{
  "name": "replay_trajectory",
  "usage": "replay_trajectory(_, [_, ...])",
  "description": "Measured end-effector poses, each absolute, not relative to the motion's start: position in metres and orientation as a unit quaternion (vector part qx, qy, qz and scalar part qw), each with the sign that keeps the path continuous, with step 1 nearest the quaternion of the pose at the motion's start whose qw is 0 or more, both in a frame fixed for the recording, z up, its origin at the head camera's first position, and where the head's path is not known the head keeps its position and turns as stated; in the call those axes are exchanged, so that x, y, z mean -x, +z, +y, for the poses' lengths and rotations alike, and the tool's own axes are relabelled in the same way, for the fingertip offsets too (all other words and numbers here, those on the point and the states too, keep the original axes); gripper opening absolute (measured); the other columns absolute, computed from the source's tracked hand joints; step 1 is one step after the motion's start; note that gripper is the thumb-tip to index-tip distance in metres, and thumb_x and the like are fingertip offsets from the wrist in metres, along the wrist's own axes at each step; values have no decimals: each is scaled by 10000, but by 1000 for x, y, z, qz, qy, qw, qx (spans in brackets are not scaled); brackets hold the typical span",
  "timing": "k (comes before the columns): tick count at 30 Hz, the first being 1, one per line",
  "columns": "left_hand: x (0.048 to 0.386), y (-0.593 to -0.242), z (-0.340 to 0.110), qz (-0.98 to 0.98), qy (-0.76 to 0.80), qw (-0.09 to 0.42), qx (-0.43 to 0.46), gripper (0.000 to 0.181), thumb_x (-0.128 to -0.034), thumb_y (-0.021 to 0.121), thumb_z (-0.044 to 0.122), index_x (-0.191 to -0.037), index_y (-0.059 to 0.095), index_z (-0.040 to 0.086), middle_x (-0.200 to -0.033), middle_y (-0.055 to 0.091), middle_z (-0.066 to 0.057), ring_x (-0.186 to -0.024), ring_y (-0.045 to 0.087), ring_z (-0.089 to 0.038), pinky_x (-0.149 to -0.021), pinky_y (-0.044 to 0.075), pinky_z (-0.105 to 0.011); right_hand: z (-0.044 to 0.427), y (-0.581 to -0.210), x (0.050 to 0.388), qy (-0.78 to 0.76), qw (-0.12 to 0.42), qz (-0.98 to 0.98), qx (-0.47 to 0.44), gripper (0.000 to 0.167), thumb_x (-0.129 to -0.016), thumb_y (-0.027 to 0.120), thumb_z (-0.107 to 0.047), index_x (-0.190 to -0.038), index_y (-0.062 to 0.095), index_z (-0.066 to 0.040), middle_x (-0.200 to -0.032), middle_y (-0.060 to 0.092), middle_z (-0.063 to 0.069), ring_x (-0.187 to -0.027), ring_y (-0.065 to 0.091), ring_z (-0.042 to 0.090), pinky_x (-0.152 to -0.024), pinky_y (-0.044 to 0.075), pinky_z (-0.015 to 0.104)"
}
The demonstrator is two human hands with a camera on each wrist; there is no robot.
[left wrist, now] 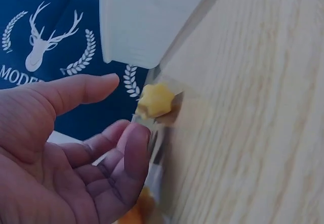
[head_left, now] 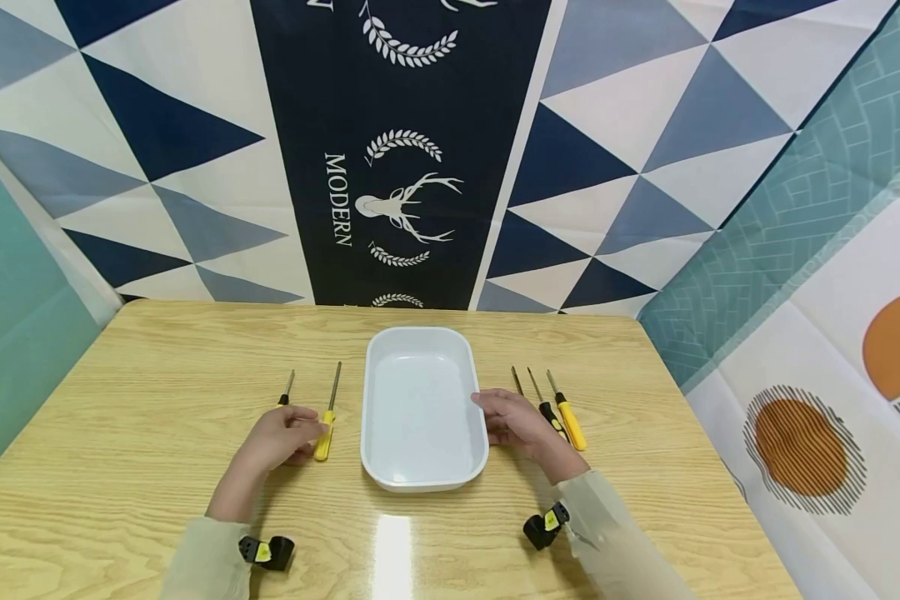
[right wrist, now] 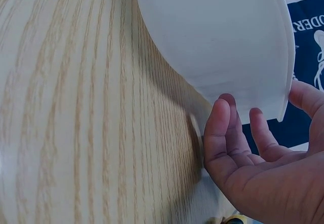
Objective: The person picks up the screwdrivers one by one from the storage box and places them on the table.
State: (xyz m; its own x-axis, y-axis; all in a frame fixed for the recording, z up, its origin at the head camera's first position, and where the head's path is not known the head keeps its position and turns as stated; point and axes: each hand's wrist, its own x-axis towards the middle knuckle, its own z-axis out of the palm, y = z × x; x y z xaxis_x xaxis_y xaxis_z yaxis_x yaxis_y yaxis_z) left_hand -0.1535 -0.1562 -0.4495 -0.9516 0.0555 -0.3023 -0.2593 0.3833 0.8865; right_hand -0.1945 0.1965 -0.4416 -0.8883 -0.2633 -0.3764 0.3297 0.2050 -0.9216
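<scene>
A white rectangular tray lies in the middle of the wooden table. My right hand grips its right side. In the right wrist view the thumb hooks over the tray's rim, and the curled fingers are at the outer wall. To the tray's left, my left hand hovers beside a yellow-handled screwdriver. Seen from the left wrist, thumb and fingers stand apart near the yellow handle end, with no grip on it. A second screwdriver is partly hidden behind the left hand.
Right of the tray lie a yellow screwdriver, a black-and-yellow screwdriver and another screwdriver shaft, its handle hidden by the right hand. Patterned cloth hangs along the table's back edge.
</scene>
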Motion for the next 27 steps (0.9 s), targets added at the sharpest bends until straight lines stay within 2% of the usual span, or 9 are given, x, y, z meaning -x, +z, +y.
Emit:
replay_trajectory(4, [153,-447,-164,809,570,142,33,529,-894,624,230,-1291,453,-74,-963,591,-106,-740,584,-148,-654,534,-296,199,-446,196,-630,234,740,-14,631,-889,597,-411,-1323,442,21,-897,678,-32,-778,649,90,-690,542,266])
replay_trajectory(11, [151,-440,-168,792,593,145,17,548,-901,617,265,-1314,440,-47,-1055,575,-108,-858,605,-165,-735,544,-319,201,-448,196,-633,237,737,-5,686,-876,600,-442,-1340,420,30,-879,690,-52,-782,652,86,-695,544,269])
replay_trajectory(19, [148,-436,-161,789,596,149,16,548,-898,623,280,-1310,452,-39,-1063,576,-123,-832,613,-170,-732,542,-314,201,-446,197,-633,237,737,-26,664,-879,610,-419,-1334,426,30,-868,686,-38,-774,651,100,-703,549,276])
replay_trajectory(27, [148,-435,-157,790,599,135,3,531,-911,602,273,-1309,450,-44,-1089,537,-144,-835,597,-177,-724,548,-317,205,-437,196,-627,231,743,-43,671,-907,542,-471,-1366,403,-2,-946,717,36,-763,673,112,-707,559,299])
